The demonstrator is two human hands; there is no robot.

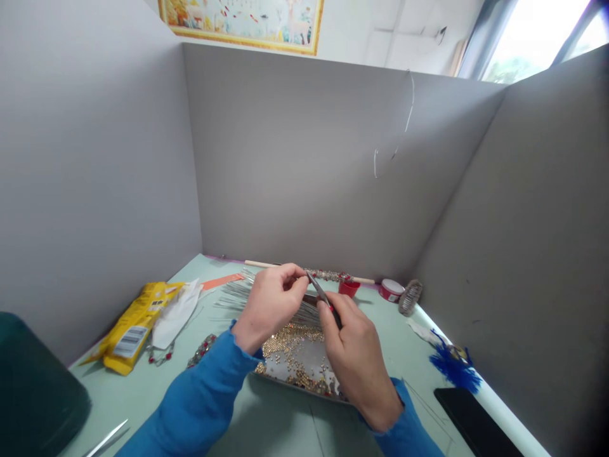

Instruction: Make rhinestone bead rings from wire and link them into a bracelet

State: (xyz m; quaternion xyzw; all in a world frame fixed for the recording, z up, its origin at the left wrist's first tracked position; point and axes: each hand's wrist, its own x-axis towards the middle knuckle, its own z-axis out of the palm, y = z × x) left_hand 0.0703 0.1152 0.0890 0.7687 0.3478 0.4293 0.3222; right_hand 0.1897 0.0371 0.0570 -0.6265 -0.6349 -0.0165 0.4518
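My right hand [354, 352] is closed around a pair of pliers [320, 291] with dark handles and a slim metal nose. The nose points up and left, reaching the fingertips of my left hand [273, 301]. Those fingers are pinched together; what they hold is too small to make out. Below both hands lies a shallow tray [309, 363] strewn with small gold beads [285, 343]. Behind it, partly hidden by my hands, a bundle of thin silvery wires [233, 293] is spread out.
A rod strung with beaded pieces [328, 275] lies at the back near a red cup [349, 289] and a round red-and-white tin [391, 290]. Left are a yellow packet [137, 327] and scissors-like blades [110, 438]. Right are a blue tassel [454, 368] and a black phone-like slab [476, 422].
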